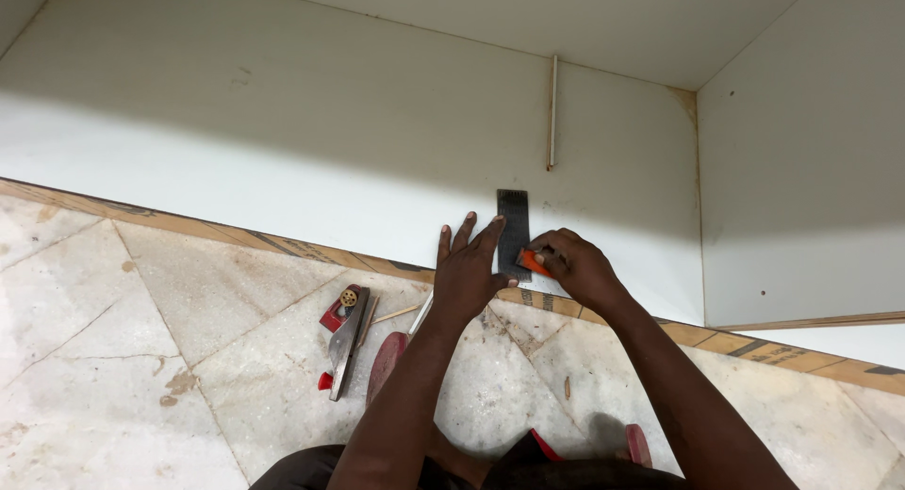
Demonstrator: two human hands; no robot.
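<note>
1. Head view: the right hand (573, 264) is clenched round a short orange marking tool (534, 261), probably a pencil or a knife, with its tip against the right edge of a dark steel try square blade (513, 228).
2. The left hand (468, 271) grasps nothing; it lies flat and spread, fingers pointing up the board, with the fingertips pressing the blade's left side down.
3. The blade lies flat on the white laminated board (283, 160), running straight up from the board's near plywood edge (283, 244).
4. To do this well, I judge the square must stay hard against that edge while the tool tracks the blade without tilting; any slip of the left hand would skew the line.
5. Both forearms reach forward from the bottom of the picture, converging on the square, wrists low over the marble floor (141, 358).
6. On the floor left of the forearms lie a red hand plane (341, 342), a red-handled tool (388, 358) and a thin wooden stick (396, 313).
</note>
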